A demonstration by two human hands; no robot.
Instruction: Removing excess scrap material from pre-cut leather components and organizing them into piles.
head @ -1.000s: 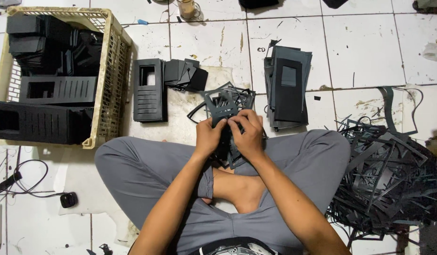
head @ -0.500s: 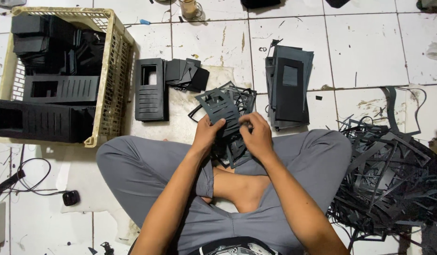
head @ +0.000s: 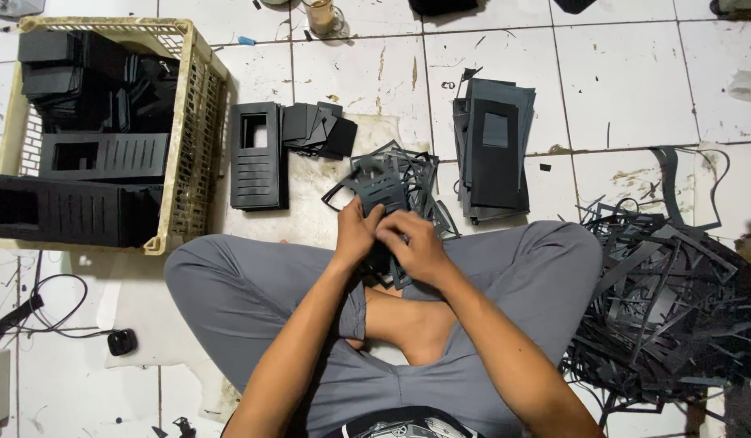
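Black die-cut sheet [head: 384, 188]: left hand [head: 355, 235] and right hand [head: 416, 247] are pinching it together; pressing near the cut lines seems safest against tearing.

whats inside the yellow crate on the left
The crate holds black die-cut panels, some with a window and slots, and loose black pieces stacked at the back. What lies under them, and the crate's bottom, is covered.

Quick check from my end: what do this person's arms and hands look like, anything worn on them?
Both arms are bare from the elbows down, with no sleeves in view. The left hand and right hand wear no gloves, and no rings, watch or wristbands show. The fingers are slim. The upper arms lie outside the picture, so any short sleeve there cannot be seen.
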